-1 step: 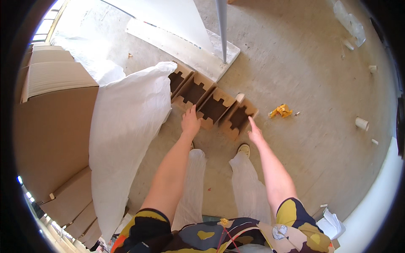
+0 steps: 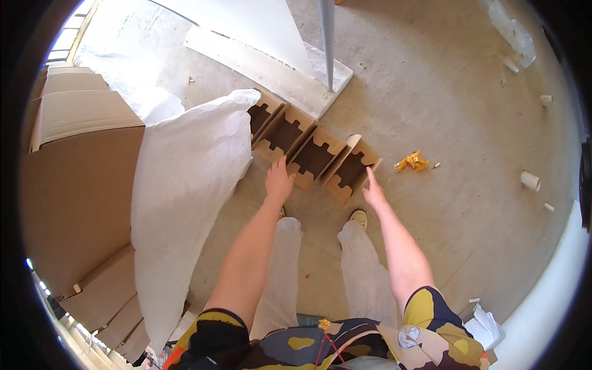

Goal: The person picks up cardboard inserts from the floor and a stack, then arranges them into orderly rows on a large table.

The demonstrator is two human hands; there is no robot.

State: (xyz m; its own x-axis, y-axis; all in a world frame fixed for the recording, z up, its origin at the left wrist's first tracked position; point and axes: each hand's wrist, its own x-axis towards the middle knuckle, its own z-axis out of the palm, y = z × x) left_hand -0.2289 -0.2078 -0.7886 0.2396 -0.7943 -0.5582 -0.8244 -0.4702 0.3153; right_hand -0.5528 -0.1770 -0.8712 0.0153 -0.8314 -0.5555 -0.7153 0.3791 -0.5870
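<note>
A person's left hand (image 2: 279, 183) and right hand (image 2: 374, 191), fingers extended, reach cardboard boxes (image 2: 337, 190); grip unclear. Uneven pushing could skew them.

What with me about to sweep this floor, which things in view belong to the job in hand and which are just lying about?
Job in hand, it seems:
Row of notched brown cartons
Left hand, at their near side
Right hand, at the rightmost carton

Apparently just lying about:
Crumpled yellow scrap
Short pale tube, right side
Clear plastic, upper right
</note>
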